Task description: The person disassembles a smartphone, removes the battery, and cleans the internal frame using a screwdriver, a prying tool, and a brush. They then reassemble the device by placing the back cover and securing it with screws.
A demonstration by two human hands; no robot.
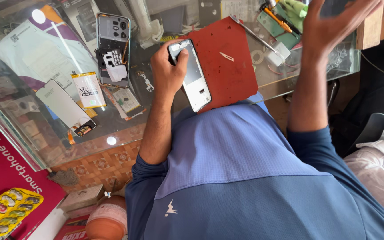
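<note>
Phone frame in left hand grip over red mat; right hand raised, fingers spread wide; yellow blister pack bottom-left.

A glass counter with a greenish edge reflects two bright round lights. Below it, patterned orange tiles cover the front.

Rust-red mat on clear glass worktop, silver-grey phone frame with black edging, yellow-and-white battery, white display panel, two-tone blue shirt, yellow blister pack of seemingly multicoloured pills, magenta poster.
</note>
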